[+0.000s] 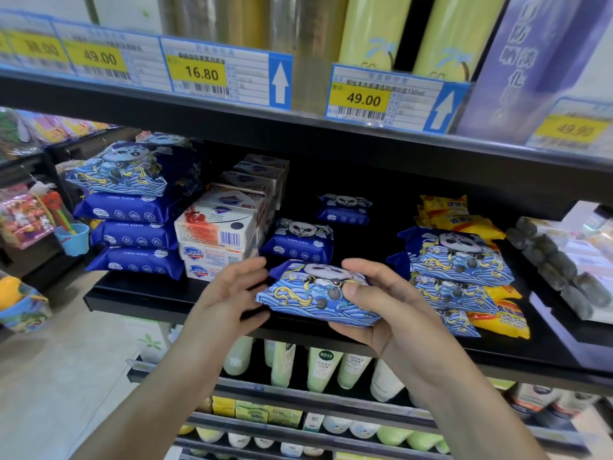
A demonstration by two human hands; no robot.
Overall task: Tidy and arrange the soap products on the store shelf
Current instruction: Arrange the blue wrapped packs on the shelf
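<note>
Blue foil, printed with a panda and waves, wrapped the soap pack (318,293) that the right hand (381,313) gripped, thumb on top and fingers curled beneath, just in front of the black shelf (139,293). The left hand (229,297) hovered at the pack's left end with fingers spread and loosely bent, holding nothing; whether it touched the wrapper could not be told.

In the head view, the only one, the step looked like carrying a loose pack to its place. Taking the stack of white soap boxes (215,240) as landmark: just left of it stood a pile of four blue packs (132,220), the top one tilted. Just right of it lay one pack (298,240), and behind that another (343,210). Further right sat a stack of three panda packs (457,257) resting on yellow packets (497,307), whose number could not be told. The boxes showed three at the front, with more rows behind, uncounted.

The next move probably called for setting the held pack flat on one of the blue piles, label facing out, with the left hand steadying it so the slick wrappers did not slide.
</note>
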